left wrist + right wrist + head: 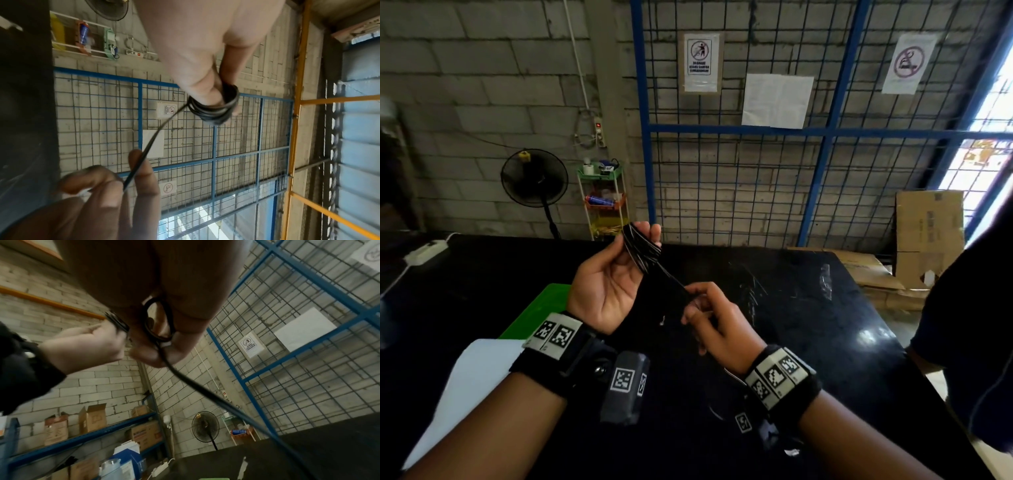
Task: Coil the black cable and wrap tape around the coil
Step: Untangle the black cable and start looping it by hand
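Note:
The black cable is wound in several turns into a small coil point(642, 251) round the fingers of my left hand point(635, 236), which is raised palm-up above the black table point(808, 342). The left wrist view shows the coil point(214, 108) sitting near the fingertips. One strand point(152, 141) runs from the coil to my right hand point(695, 299), which pinches it a short way below and to the right. In the right wrist view the cable point(205, 391) loops in that hand and trails down toward the table.
A green board point(541, 305) and a white sheet point(472, 380) lie at the near left. A white power strip point(424, 253) sits at the far left edge, a clear scrap point(825, 281) at the far right. A person in dark clothes point(979, 325) stands on the right.

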